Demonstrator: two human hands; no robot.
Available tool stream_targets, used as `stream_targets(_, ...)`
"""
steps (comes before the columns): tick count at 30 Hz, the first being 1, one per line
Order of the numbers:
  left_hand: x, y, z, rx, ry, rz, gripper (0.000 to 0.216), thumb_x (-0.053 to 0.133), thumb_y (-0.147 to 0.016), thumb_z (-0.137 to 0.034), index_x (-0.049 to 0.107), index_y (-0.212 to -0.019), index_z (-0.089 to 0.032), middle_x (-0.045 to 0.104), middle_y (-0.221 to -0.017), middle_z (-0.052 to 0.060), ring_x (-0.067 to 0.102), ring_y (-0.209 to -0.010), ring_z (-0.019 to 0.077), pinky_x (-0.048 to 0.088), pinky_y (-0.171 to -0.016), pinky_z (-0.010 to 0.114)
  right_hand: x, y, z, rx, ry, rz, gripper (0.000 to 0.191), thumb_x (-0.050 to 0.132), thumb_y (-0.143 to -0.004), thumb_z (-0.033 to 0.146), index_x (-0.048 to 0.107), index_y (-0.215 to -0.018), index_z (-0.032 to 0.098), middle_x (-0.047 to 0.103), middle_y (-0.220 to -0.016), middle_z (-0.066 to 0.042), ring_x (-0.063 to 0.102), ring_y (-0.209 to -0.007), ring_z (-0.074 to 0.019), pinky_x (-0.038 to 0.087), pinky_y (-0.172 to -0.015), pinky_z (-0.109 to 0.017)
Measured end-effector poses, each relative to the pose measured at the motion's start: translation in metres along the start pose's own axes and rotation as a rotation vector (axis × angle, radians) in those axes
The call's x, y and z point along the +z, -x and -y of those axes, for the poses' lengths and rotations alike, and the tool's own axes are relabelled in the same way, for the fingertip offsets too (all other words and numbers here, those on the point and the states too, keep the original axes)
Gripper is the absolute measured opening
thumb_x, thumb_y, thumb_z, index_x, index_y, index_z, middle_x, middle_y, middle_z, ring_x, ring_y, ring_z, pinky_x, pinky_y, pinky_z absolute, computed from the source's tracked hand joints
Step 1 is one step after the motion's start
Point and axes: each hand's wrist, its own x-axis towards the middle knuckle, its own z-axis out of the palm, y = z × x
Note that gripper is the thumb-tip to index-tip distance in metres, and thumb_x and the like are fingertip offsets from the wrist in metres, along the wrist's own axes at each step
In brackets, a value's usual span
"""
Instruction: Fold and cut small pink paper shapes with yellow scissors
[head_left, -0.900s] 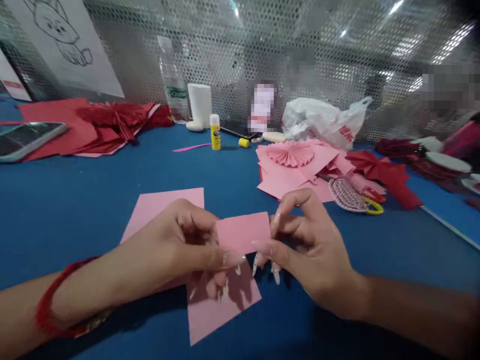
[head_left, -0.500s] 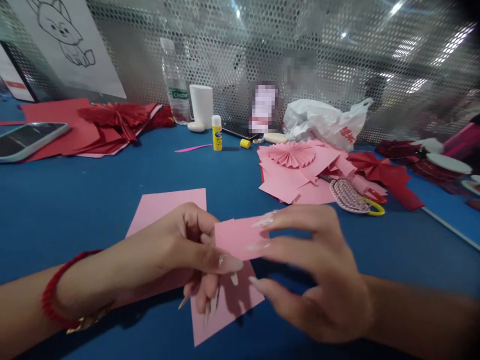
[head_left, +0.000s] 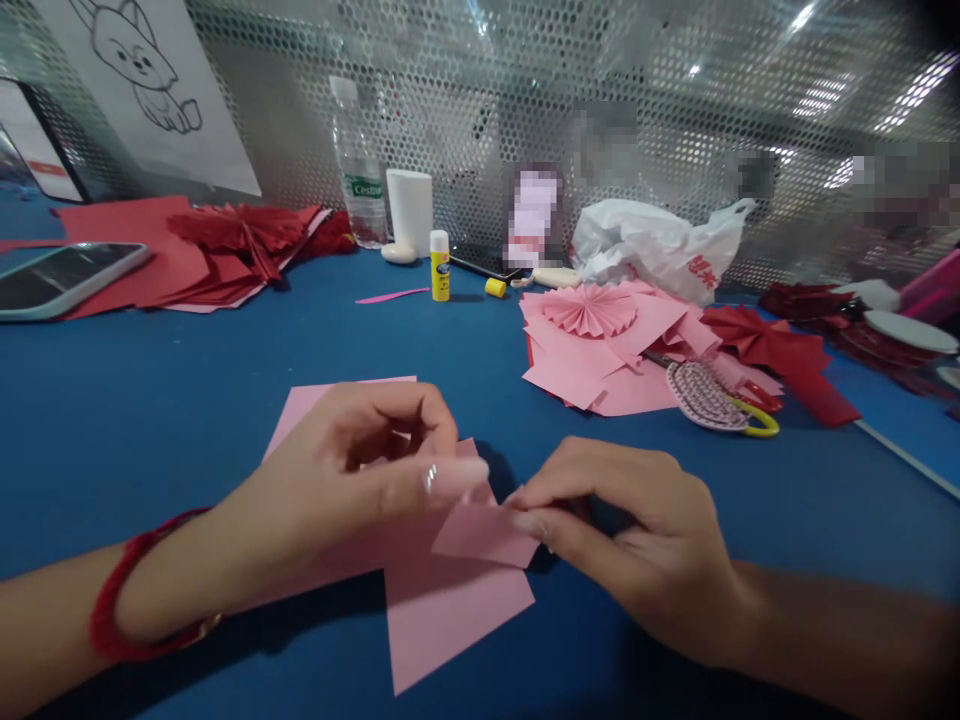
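Observation:
A small folded pink paper piece (head_left: 484,535) is held low over the blue table (head_left: 150,420). My left hand (head_left: 360,480) pinches its left side with thumb and fingers. My right hand (head_left: 630,530) pinches its right edge, fingers pressed together. Beneath both hands lie pink paper sheets (head_left: 442,610), partly covered by my left hand. A red cord bracelet (head_left: 112,600) circles my left wrist.
A pile of pink paper with a pleated fan (head_left: 592,310) and scissors (head_left: 712,395) lies right of centre. Behind stand a glue stick (head_left: 439,265), its cap (head_left: 494,287), a water bottle (head_left: 358,180), a white plastic bag (head_left: 652,250). Red papers (head_left: 217,245) and a phone (head_left: 60,280) lie left.
Both hands lowered the small pink piece from upright to nearly flat on the sheets. My right hand shifted from reaching over its top to pinching its right edge.

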Motion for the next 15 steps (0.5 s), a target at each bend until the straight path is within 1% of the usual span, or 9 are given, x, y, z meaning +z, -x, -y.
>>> stream_targets(1, 0.0019, 0.0017, -0.0003, 0.04, -0.083, -0.003, 0.024, 0.082, -0.074, -0.033, 0.063, -0.07, -0.018, 0.055, -0.064, -0.005, 0.047, -0.056, 0.008, 0.039, -0.049, 0.014, 0.0003, -0.0017, 0.0006, 0.083, -0.047, 0.004, 0.006, 0.073, -0.089, 0.012, 0.076, -0.084, 0.014, 0.074, -0.071, 0.001, 0.061, -0.06, -0.0071, 0.045, -0.055, -0.018)
stream_targets(3, 0.006, 0.0057, 0.0011, 0.058, -0.194, 0.062, 0.02, 0.079, -0.078, -0.033, 0.062, -0.079, -0.021, 0.057, -0.073, -0.004, 0.052, -0.065, 0.0116, 0.042, -0.054, 0.017, 0.0007, -0.0046, 0.0009, 0.24, -0.135, -0.002, 0.007, 0.073, -0.09, 0.017, 0.075, -0.084, 0.017, 0.073, -0.073, 0.003, 0.062, -0.061, -0.0073, 0.045, -0.055, -0.017)
stream_targets(5, 0.0084, 0.0089, 0.004, 0.049, -0.273, 0.128, 0.019, 0.071, -0.086, -0.035, 0.061, -0.079, -0.021, 0.057, -0.074, -0.003, 0.052, -0.068, 0.0134, 0.041, -0.055, 0.019, 0.0006, -0.0062, 0.0004, 0.36, -0.229, 0.023, 0.008, 0.073, -0.09, 0.023, 0.073, -0.083, 0.019, 0.072, -0.074, 0.003, 0.061, -0.063, -0.0083, 0.046, -0.057, -0.018)
stream_targets(7, 0.0079, 0.0101, 0.0064, 0.038, -0.317, 0.163, 0.027, 0.062, -0.094, -0.038, 0.058, -0.074, -0.02, 0.052, -0.07, -0.003, 0.047, -0.064, 0.0127, 0.038, -0.054, 0.02, 0.0001, -0.0066, -0.0002, 0.434, -0.333, 0.101, 0.01, 0.072, -0.09, 0.024, 0.071, -0.082, 0.018, 0.068, -0.073, 0.003, 0.057, -0.063, -0.0085, 0.045, -0.059, -0.019)
stream_targets(9, 0.0053, 0.0093, 0.0069, -0.01, -0.28, 0.202, 0.035, 0.057, -0.097, -0.041, 0.055, -0.071, -0.019, 0.046, -0.067, -0.004, 0.041, -0.061, 0.0115, 0.036, -0.053, 0.02, -0.0004, -0.0067, -0.0005, 0.46, -0.433, 0.201, 0.012, 0.07, -0.091, 0.024, 0.069, -0.081, 0.017, 0.062, -0.07, 0.004, 0.051, -0.062, -0.0076, 0.042, -0.059, -0.019)
stream_targets(11, 0.0029, 0.008, 0.0054, -0.089, -0.178, 0.255, 0.038, 0.057, -0.098, -0.045, 0.055, -0.071, -0.018, 0.044, -0.065, -0.005, 0.039, -0.059, 0.0106, 0.035, -0.052, 0.019, -0.0006, -0.0073, -0.0002, 0.475, -0.5, 0.267, 0.015, 0.067, -0.093, 0.026, 0.067, -0.081, 0.016, 0.057, -0.069, 0.005, 0.047, -0.062, -0.0071, 0.038, -0.058, -0.019)
stream_targets(13, 0.0021, 0.0073, 0.0032, -0.177, -0.075, 0.314, 0.038, 0.059, -0.097, -0.048, 0.058, -0.073, -0.018, 0.045, -0.065, -0.005, 0.04, -0.058, 0.0098, 0.035, -0.051, 0.017, -0.0002, -0.0085, 0.0003, 0.506, -0.533, 0.308, 0.018, 0.067, -0.094, 0.029, 0.067, -0.083, 0.015, 0.056, -0.07, 0.004, 0.046, -0.063, -0.0074, 0.037, -0.059, -0.02)
stream_targets(15, 0.0024, 0.0077, 0.0017, -0.254, -0.025, 0.359, 0.036, 0.061, -0.096, -0.049, 0.062, -0.077, -0.018, 0.048, -0.065, -0.004, 0.044, -0.058, 0.0095, 0.037, -0.052, 0.017, 0.0005, -0.0101, 0.0007, 0.535, -0.55, 0.337, 0.019, 0.069, -0.093, 0.031, 0.066, -0.084, 0.014, 0.056, -0.07, 0.004, 0.046, -0.065, -0.0076, 0.038, -0.06, -0.02)
